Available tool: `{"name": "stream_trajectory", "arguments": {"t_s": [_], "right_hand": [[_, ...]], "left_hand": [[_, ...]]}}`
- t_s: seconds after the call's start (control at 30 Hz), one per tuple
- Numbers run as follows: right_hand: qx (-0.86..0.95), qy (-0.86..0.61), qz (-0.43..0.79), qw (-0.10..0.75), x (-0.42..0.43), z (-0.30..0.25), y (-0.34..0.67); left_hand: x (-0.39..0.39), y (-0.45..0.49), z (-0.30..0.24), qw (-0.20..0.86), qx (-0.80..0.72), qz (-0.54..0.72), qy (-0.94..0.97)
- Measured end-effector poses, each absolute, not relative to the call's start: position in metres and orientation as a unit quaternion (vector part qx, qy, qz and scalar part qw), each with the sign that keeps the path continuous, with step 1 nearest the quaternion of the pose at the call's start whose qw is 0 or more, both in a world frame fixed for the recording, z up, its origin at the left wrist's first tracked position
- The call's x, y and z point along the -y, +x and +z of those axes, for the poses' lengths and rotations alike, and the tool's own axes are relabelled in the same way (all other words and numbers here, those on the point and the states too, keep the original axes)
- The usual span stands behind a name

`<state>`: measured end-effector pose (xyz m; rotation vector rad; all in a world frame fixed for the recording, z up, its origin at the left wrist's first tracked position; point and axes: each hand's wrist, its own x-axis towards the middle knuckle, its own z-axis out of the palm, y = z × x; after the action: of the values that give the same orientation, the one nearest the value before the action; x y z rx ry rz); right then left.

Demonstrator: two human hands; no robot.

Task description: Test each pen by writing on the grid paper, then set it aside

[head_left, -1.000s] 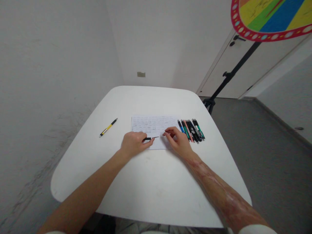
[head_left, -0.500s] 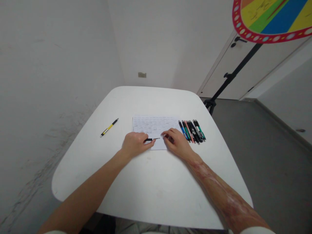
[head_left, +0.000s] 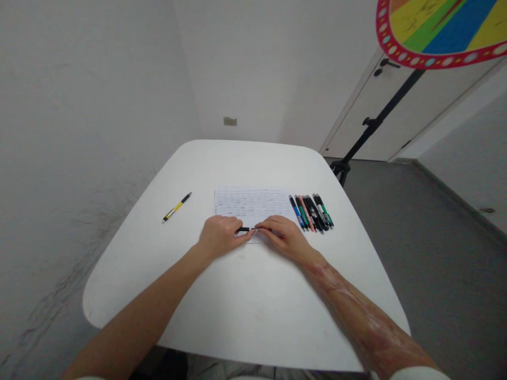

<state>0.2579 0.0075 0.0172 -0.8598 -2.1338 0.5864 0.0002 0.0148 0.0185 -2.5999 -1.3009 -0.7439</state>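
Observation:
My left hand (head_left: pixel 222 235) is closed around a black pen (head_left: pixel 244 229), which lies sideways and points right. A thin refill sticks out of the pen's right end. The thumb and fingertips of my right hand (head_left: pixel 285 236) pinch at that thin end, so most of it is hidden. Both hands are low over the near part of a handwritten sheet of paper (head_left: pixel 249 200). Just past my right hand lies a row of several pens (head_left: pixel 312 212), in blue, green, pink and black.
A yellow and black pen (head_left: pixel 177 207) lies alone at the left of the white table (head_left: pixel 253 301). Behind the table's right side stands a colourful wheel (head_left: pixel 443 31) on a black stand (head_left: pixel 372 126). Walls are at the left and back.
My right hand has moved left and its fingertips have closed at the thin end of the pen. My left hand has stayed nearly in place.

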Motion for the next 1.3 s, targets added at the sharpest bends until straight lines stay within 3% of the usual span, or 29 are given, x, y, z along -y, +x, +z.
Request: {"name": "stream_trajectory", "arguments": {"t_s": [0.37,0.6,0.8,1.07,1.3], "right_hand": [[0.733,-0.388,0.290,0.477,-0.006,0.017,0.262],[0.631,-0.425,0.377,0.529,-0.008,0.010,0.262],[0.575,-0.429,0.368,0.591,-0.017,0.003,0.264],[0.618,-0.430,0.381,0.536,-0.019,0.003,0.266],[0.625,-0.429,0.388,0.524,-0.019,0.002,0.266]], "left_hand": [[-0.012,0.000,0.025,-0.012,0.364,-0.219,-0.905],[-0.013,-0.004,0.023,-0.011,0.387,-0.214,-0.897],[-0.015,-0.013,0.026,0.024,0.452,-0.237,-0.859],[-0.028,-0.020,0.021,0.039,0.570,-0.219,-0.791],[-0.031,-0.022,0.017,0.043,0.578,-0.246,-0.777]]}}
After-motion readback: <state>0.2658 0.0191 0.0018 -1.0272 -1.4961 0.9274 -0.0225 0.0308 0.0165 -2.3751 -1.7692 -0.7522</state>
